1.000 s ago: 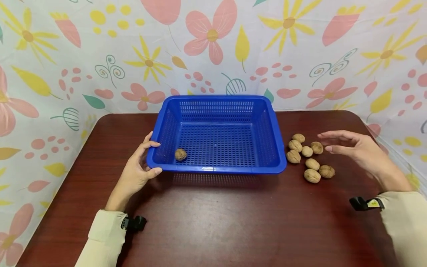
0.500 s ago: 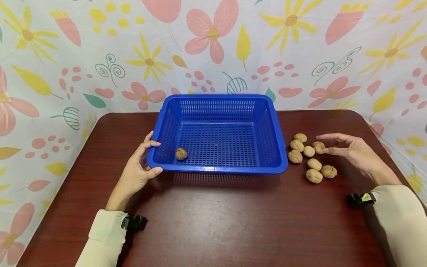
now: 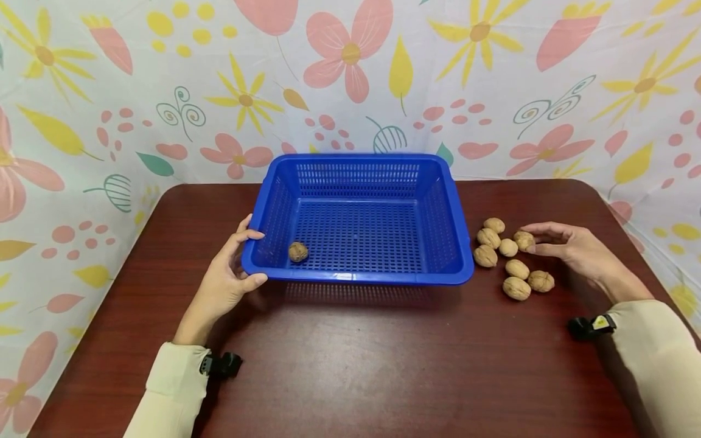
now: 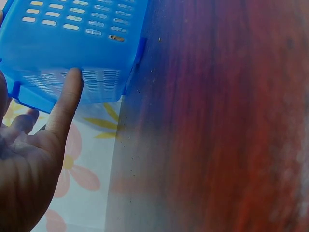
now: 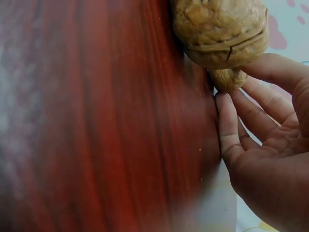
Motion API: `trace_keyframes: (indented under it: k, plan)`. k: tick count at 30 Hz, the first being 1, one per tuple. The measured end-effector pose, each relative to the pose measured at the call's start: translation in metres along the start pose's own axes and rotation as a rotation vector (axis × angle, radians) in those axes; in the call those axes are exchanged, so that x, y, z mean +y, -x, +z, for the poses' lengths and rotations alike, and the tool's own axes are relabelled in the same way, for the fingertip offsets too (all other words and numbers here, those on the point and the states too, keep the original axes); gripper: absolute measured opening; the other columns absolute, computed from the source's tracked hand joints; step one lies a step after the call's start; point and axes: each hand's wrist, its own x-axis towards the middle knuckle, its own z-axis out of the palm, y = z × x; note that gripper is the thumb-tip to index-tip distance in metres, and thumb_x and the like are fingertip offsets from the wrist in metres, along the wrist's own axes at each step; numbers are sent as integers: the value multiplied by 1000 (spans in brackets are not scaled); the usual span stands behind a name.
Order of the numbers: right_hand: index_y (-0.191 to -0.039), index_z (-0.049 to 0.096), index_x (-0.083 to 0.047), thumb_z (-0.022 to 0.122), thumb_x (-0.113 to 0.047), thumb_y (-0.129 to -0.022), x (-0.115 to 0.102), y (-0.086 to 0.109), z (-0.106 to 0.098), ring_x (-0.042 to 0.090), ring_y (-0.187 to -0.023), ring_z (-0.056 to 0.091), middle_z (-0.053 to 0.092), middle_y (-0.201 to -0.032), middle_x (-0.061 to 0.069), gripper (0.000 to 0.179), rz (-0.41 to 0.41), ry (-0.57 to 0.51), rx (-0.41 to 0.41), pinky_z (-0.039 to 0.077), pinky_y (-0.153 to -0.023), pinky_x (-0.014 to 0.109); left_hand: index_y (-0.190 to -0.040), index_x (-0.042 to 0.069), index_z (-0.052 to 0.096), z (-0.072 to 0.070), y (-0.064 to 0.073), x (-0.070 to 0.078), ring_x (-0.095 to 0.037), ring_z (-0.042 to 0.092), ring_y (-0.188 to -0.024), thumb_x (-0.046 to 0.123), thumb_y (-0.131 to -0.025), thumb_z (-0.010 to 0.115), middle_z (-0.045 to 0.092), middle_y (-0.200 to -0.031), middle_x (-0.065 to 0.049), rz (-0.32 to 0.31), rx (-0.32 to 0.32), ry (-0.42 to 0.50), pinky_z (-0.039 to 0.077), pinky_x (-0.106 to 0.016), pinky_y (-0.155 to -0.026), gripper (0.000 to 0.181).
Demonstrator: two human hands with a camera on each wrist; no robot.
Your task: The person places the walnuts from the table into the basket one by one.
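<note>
A blue plastic basket (image 3: 356,278) with slotted walls stands on the table, one walnut (image 3: 298,252) inside at its front left corner. My left hand (image 3: 224,280) holds the basket's left rim near that corner, and in the left wrist view a finger (image 4: 70,99) lies against the slotted outer wall. Right of the basket is a loose group of several walnuts (image 3: 485,256). My right hand (image 3: 580,252) pinches the group's rightmost back walnut (image 3: 524,241) between thumb and fingers. In the right wrist view that walnut (image 5: 227,79) is partly hidden behind a nearer walnut (image 5: 219,34).
The dark brown wooden table (image 3: 350,365) has rounded back corners. Behind and beside it hangs a white cloth (image 3: 350,109) printed with flowers and leaves. Both forearms wear light sleeves, with a black wrist camera (image 3: 221,365) on the left.
My right hand has moved slightly left and down to the walnut, and its thumb and fingers have closed round it. The left hand keeps its hold on the basket.
</note>
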Motion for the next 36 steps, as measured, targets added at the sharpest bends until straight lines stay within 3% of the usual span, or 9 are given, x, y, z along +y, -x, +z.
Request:
trace_keyframes:
  k: [4, 10, 13, 18, 24, 27, 32, 36]
  plan:
    - [-138, 65, -8, 75, -12, -97, 0, 0, 0, -10, -96, 66, 72, -107, -29, 42, -17, -19, -4, 48, -80, 8, -145, 6, 47, -1, 0, 0, -27, 47, -138, -2, -90, 77, 12, -177, 2, -2, 1, -6, 57, -21, -94, 63]
    - [-140, 64, -11, 75, -20, -99, -7, 2, 0, -10, -100, 61, 72, -107, -31, 44, 16, -4, 40, 45, -81, 9, -145, 6, 47, -1, -1, -1, -28, 46, -138, -3, -90, 77, 12, -177, 1, 6, 3, -10, 57, -21, -95, 63]
    - [-142, 63, -12, 73, -14, -100, -15, 5, -2, -10, -101, 63, 73, -110, -29, 44, 16, -74, 41, 49, -82, 11, -145, 5, 47, -1, -1, 0, -25, 47, -138, -3, -90, 77, 12, -177, 2, 4, -1, -4, 57, -21, -95, 63]
    - [-143, 62, -12, 69, -6, -101, -37, 7, -4, -4, -100, 71, 75, -115, -23, 44, -9, -173, 32, 57, -81, 17, -145, 5, 47, 0, -1, 1, -24, 47, -138, -2, -90, 78, 12, -177, 2, -2, 2, -9, 57, -20, -95, 63]
    - [-145, 61, -13, 69, -13, -101, -73, 6, -1, 1, -97, 72, 73, -117, -22, 44, -40, -131, 32, 56, -80, 17, -145, 4, 47, 0, 0, -1, -22, 48, -137, -5, -89, 77, 12, -177, 2, 0, 6, -5, 57, -21, -94, 64]
    - [-143, 61, -9, 69, -8, -101, -92, 4, 3, 5, -96, 73, 76, -117, -16, 43, -83, -222, 8, 57, -81, 18, -145, 2, 46, 0, 1, -2, -19, 49, -136, -9, -88, 76, 13, -177, 0, 9, 10, -2, 57, -21, -94, 66]
    - [-141, 61, -3, 68, 2, -98, -120, 0, 11, 10, -99, 73, 77, -121, -5, 44, -154, -461, -58, 58, -85, 19, -145, 1, 46, -1, 0, -2, -17, 50, -135, -12, -87, 75, 13, -177, -2, 24, 9, 0, 57, -21, -94, 66]
    - [-139, 64, -3, 64, 8, -98, -140, -3, 20, 13, -96, 72, 76, -120, -1, 42, -199, -560, -94, 58, -84, 21, -144, 4, 48, -1, -2, -2, -21, 49, -136, -10, -88, 75, 13, -177, -1, 25, 5, 6, 58, -21, -93, 64]
